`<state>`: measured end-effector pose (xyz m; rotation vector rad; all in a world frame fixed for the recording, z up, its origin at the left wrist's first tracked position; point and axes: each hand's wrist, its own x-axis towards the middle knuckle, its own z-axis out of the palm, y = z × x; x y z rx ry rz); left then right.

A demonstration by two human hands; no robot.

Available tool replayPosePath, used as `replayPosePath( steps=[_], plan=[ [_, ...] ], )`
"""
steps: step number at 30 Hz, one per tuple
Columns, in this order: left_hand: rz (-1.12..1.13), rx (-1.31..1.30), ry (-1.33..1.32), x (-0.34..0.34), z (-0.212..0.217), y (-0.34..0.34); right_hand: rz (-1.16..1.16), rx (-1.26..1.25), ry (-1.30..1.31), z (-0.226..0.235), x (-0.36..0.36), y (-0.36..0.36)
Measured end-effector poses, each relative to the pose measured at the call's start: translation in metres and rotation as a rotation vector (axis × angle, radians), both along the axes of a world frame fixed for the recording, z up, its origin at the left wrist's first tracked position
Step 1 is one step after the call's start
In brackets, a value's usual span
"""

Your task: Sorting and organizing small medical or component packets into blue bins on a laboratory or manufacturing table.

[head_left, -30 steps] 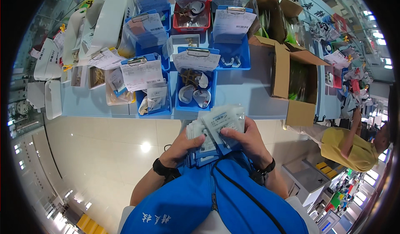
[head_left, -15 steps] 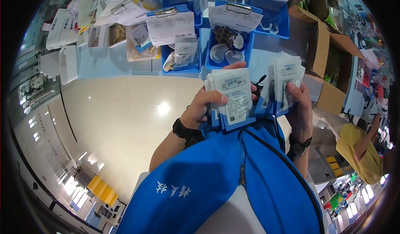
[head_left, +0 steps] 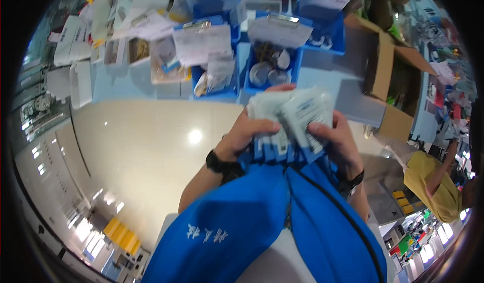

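Note:
In front of my blue jacket, my left hand (head_left: 248, 132) is closed on a stack of small white-and-blue packets (head_left: 267, 106), its thumb pressed across their front. My right hand (head_left: 339, 139) grips a second bunch of the same printed packets (head_left: 308, 115), thumb on top. The two bunches touch, and the right one overlaps the left. Motion blurs them, so the packets' edges run together. Fingers behind both stacks are mostly hidden.
Beyond my hands a light blue table holds blue bins (head_left: 249, 84) with clipped papers and pale dental models (head_left: 259, 74). An open cardboard box (head_left: 380, 64) stands at the right. A person in yellow (head_left: 428, 182) works farther right. White boxes (head_left: 80, 84) stand at the left.
My right hand has moved left with its packets, bringing them against and partly over the left stack. Before, the two bunches were apart.

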<state>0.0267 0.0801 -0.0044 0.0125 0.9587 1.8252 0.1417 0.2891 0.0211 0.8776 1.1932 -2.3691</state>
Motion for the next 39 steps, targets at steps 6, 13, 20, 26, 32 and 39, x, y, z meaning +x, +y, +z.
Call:
replayPosePath(
  steps=[6, 13, 20, 26, 32, 39],
  plan=[
    [-0.032, -0.010, 0.015, -0.003, -0.006, 0.002, 0.027, 0.041, -0.004, -0.004, -0.004, 0.002],
    [0.045, -0.083, 0.003, -0.003, -0.007, 0.003, -0.174, 0.048, 0.014, -0.011, -0.002, -0.001],
    [0.076, 0.083, -0.237, -0.010, 0.000, 0.014, -0.378, 0.023, 0.086, -0.009, 0.000, 0.033],
    [0.049, 0.061, -0.168, -0.012, 0.007, 0.018, -0.326, 0.043, 0.103, -0.009, 0.000, 0.030],
    [-0.008, 0.125, -0.172, -0.014, 0.002, 0.008, -0.261, 0.023, 0.102, -0.007, -0.001, 0.018],
    [0.038, -0.004, -0.138, -0.007, -0.004, 0.015, -0.060, 0.102, 0.005, -0.017, -0.010, -0.002]
  ],
)
